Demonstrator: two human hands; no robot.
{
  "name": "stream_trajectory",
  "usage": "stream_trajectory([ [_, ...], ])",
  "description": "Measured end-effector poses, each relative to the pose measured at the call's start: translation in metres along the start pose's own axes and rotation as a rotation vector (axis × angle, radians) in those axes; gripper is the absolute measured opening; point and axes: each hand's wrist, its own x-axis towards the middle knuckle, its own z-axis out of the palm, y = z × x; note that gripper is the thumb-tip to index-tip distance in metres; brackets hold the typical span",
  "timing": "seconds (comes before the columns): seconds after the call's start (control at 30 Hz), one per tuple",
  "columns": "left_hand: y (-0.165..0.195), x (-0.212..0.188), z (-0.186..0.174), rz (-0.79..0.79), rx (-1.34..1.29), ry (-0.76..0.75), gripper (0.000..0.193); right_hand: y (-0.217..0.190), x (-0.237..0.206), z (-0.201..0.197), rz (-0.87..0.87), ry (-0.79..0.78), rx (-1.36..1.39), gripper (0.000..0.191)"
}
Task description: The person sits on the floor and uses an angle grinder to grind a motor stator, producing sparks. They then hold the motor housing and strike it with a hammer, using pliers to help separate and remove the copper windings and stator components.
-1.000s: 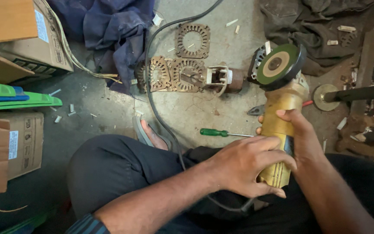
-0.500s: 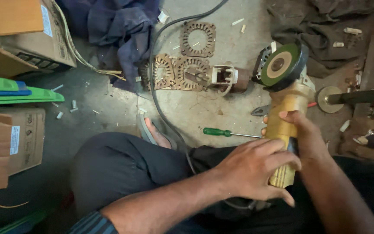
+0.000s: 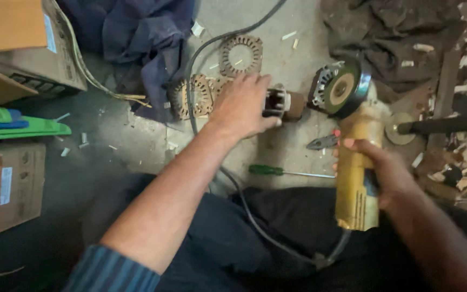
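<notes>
A second ago both our hands wrapped the yellow angle grinder (image 3: 355, 167); now only the right hand (image 3: 387, 173) carries it, and the left hand (image 3: 242, 105) has let go and reached forward across the concrete floor (image 3: 293, 59). So the work has shifted from handling the grinder to picking something off the floor.

Our left fingers (image 3: 255, 86) are spread and loosely curled, palm down, with the thumb tip pressed against the small motor part (image 3: 281, 104), a metal frame with a brown rotor end. It lies just past the thumb, to its right. We cannot tell if the fingers have actually closed on it; they look like they rest on it rather than clamp it. Under and beyond the fingertips lie the stamped stator laminations (image 3: 241, 54), toothed metal rings, one above the knuckles and others partly hidden beneath the palm.

Our right fingers (image 3: 352, 145) are clamped tight around the grinder's yellow body, the disc (image 3: 343, 88) pointing away from us, above the knuckles. Its black power cord (image 3: 255, 216) runs back over our lap and up past the left wrist.

Just below the left forearm lies a green-handled screwdriver (image 3: 287, 172), and between the two hands sit pliers (image 3: 322, 141), close beside the right fingertips.
</notes>
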Motion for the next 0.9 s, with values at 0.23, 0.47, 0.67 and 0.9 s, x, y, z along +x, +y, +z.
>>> stream_trajectory([
  [0.23, -0.033, 0.029, 0.069, 0.073, -0.21, 0.059, 0.089, 0.009, 0.023, 0.007, 0.102, -0.089, -0.02, 0.05],
  [0.47, -0.051, 0.042, 0.079, 0.095, -0.279, 0.081, 0.077, 0.007, 0.025, 0.014, 0.002, -0.036, -0.097, 0.047],
  [0.67, -0.049, 0.044, 0.071, 0.116, -0.323, 0.059, 0.073, 0.007, 0.029, 0.016, -0.058, -0.081, -0.09, 0.05],
  [0.9, -0.044, 0.039, 0.067, 0.125, -0.301, 0.058, 0.074, 0.005, 0.026, 0.02, -0.051, -0.046, -0.125, 0.052],
])
